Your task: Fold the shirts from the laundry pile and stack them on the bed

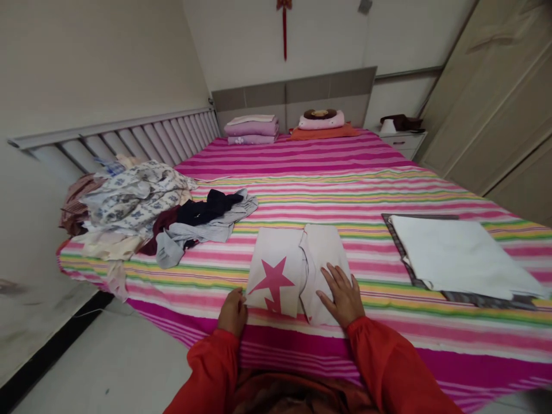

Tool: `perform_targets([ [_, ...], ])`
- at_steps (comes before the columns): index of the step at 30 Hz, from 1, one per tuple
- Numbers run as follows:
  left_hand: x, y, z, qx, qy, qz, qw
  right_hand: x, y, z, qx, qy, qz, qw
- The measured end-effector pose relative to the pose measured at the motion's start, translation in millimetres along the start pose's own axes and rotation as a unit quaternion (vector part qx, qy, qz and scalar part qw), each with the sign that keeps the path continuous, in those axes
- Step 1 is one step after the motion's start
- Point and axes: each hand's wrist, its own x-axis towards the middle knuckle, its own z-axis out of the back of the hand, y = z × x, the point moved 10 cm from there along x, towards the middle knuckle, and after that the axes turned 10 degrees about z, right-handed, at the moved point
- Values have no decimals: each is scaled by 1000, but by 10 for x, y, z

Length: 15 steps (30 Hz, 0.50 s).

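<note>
A white shirt [280,241] with a pink star print lies on the bed in front of me, its two sides folded in toward the middle. My left hand [233,311] is at its lower left edge, with the fingers curled in and pinching the cloth there. On the shirt's right half, my right hand [342,292] rests flat with fingers spread. Both of my sleeves are red.
Crumpled clothes [138,195] are heaped on the left by the metal rail [121,129]. Folded white cloth [457,250] lies on dark fabric at the right. Folded bedding [252,127] and a pink pillow [321,121] sit by the headboard [259,103].
</note>
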Motion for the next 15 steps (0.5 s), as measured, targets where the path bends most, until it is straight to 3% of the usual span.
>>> perform_targets([
  [3,263,-155,-13,35,78,9,996,-5,5,2,4,-13,1,1000],
  [7,896,-738,-12,36,74,-62,995,-5,8,-1,7,-23,-5,1000],
  [11,1579,-1202,-307,36,74,-108,991,4,15,8,-5,-31,-3,999],
  [15,2034,-1358,-613,56,107,-112,986,3,7,0,-7,-30,-3,1000],
])
